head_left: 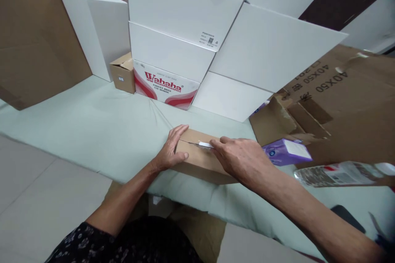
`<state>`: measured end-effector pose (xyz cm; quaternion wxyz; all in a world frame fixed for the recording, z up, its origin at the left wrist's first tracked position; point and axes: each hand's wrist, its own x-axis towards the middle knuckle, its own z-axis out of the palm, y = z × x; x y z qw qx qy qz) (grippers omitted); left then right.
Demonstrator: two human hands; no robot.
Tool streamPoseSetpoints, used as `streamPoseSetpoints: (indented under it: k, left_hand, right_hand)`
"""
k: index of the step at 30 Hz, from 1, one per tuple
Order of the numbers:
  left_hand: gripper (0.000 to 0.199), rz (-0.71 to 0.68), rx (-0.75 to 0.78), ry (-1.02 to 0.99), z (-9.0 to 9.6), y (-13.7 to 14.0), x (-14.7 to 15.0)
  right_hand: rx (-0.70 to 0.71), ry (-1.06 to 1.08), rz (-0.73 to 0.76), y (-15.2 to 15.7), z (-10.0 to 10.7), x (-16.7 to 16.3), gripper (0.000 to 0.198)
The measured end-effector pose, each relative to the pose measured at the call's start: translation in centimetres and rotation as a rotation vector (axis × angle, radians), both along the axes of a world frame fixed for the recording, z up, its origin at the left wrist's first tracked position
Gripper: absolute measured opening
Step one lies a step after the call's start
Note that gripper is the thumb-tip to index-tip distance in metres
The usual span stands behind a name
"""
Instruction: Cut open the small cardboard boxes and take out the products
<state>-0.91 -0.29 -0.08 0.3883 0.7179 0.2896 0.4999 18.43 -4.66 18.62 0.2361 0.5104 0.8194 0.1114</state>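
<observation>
A small brown cardboard box (197, 158) lies on the pale green cloth in front of me, with a seam running along its top. My left hand (173, 150) grips the box's left end, its thumb on the top face and its fingers around the far corner. Over the right part of the top, my right hand (237, 156) is closed around a slim white tool (205, 144) lying along the seam. It looks like a box cutter, but the fingers hide most of it. The seam looks dark and slightly parted beside its tip.
Behind stand stacked white cartons (173, 41) and a small brown box (123, 74). To the right are an open cardboard box (273, 119), a purple pack (282, 152), a clear plastic bottle (339, 174) and a dark flat object (348, 218). The green cloth's (92, 131) front edge is close to me.
</observation>
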Motion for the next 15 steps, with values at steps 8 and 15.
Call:
streamPoseSetpoints:
  k: [8, 15]
  left_hand:
    - [0.088, 0.02, 0.026, 0.041, 0.2, 0.0, 0.0]
    - [0.085, 0.027, 0.063, 0.066, 0.5, -0.1, -0.3]
  right_hand:
    - [-0.042, -0.03, 0.161, 0.8, 0.3, 0.2, 0.027]
    - [-0.098, -0.052, 0.113, 1.7, 1.5, 0.7, 0.028]
